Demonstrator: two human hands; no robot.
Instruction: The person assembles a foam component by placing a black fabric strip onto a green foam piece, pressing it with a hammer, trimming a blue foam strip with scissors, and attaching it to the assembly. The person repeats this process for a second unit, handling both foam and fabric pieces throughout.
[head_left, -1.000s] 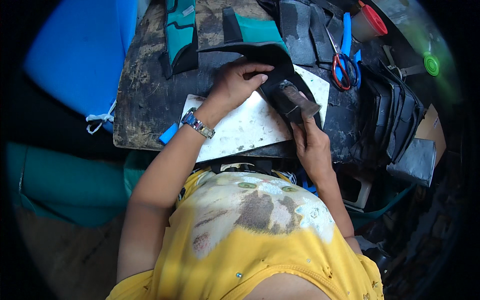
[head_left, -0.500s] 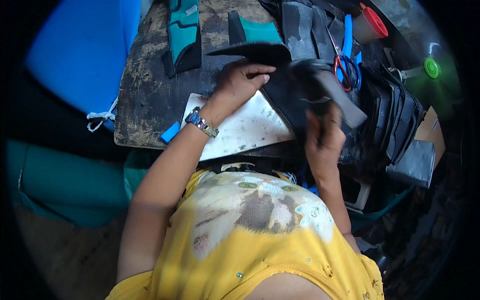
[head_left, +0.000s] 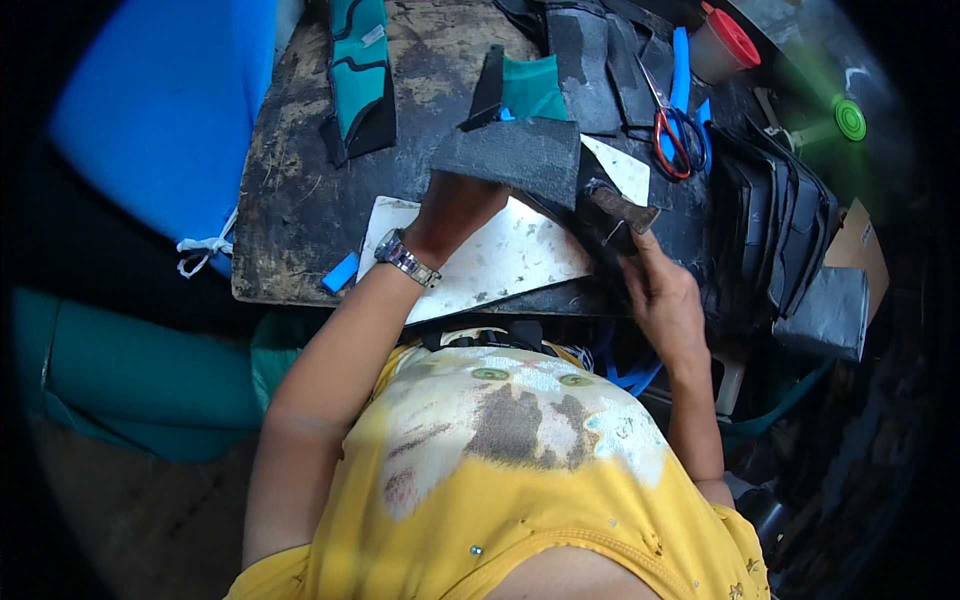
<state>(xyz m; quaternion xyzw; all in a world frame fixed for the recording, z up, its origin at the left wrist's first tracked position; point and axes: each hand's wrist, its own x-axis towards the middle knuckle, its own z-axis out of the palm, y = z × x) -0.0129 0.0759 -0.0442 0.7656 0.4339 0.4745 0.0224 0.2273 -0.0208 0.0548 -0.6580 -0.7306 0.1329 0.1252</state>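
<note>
Black rough sheet (head_left: 512,155) is gripped by the left hand (head_left: 455,205), fingers hidden beneath. The right hand (head_left: 665,295) clenches a hammer (head_left: 620,210), its handle mostly covered.

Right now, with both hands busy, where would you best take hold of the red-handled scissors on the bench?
Grip the scissors by the red and blue handle loops, coming from the near side. The loops point toward the person and lie bare on the workbench, while the blades point away toward stacked dark pieces. The right hand is probably nearest.
</note>
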